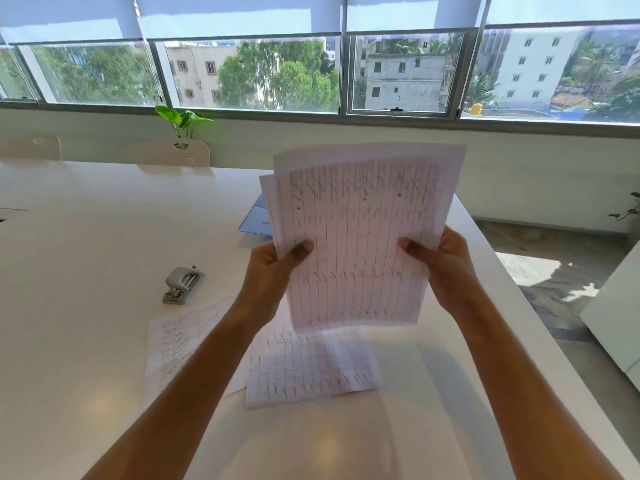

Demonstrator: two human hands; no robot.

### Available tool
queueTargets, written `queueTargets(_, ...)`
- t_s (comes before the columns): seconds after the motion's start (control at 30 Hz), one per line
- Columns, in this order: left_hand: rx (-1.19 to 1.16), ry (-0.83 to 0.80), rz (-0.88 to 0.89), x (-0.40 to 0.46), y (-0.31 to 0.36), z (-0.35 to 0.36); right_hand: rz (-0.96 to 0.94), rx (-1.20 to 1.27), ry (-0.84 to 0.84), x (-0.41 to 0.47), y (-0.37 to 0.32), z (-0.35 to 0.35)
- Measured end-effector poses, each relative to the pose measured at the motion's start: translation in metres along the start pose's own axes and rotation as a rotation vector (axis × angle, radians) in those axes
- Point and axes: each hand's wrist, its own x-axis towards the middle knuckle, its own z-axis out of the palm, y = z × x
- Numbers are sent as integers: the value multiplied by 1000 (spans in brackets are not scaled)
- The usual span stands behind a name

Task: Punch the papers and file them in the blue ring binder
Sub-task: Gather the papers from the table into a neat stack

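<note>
Punch [184,285] sits on the worktop [86,237] toward its left side, well apart from both hands, down and left of the held stack. Left hand is the nearer one to it. Its long axis runs diagonally, near end pointing toward the front-left.

Loose sheets [301,365] lie flat on the worktop near the front edge, just below the stack, fanned and overlapping; one reaches left under the left forearm.

Left hand [273,268] is clenched on the stack's left edge, thumb on the front face. Stack [360,237] is held upright in the air above the worktop, long axis vertical, sheets not squared: top corners are splayed. Right hand [440,261] grips the right edge the same way, thumb in front.

Binder [256,220] lies flat behind the stack toward the far right of the worktop, mostly hidden by the papers; can't tell if it's open.

My read: the stack needs squaring up first, then goes down and left to the punch, one long edge leading.

Worktop is white, glossy, with glare at the front. Two chairs [173,154] and a plant [183,121] at the far edge, windows [249,71] beyond, floor [554,265] to the right.
</note>
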Motion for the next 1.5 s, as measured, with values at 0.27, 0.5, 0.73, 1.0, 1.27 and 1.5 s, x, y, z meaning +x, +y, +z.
queueTargets(0.27, 90, 67, -109, -4, -26, -2, 185, -117, -20, -19, 28, 10)
queueTargets(0.5, 104, 54, -104, -3, -38, -4, 157, -211, -46, -20, 28, 13)
queueTargets(0.73, 132, 28, -143, 1, -47, -15, 137, -261, 7, -18, 35, 17)
queueTargets(1.0, 283, 193, -161, 23, -61, -55, 161, -237, 60, -9, 36, 21)
queueTargets(1.27, 1114, -17, -234, 46, -103, -99, 246, -115, 32, -8, 41, 33)
queueTargets(1.5, 1400, -170, -332, 47, -130, -117, 263, -141, -48, -8, 42, 40)
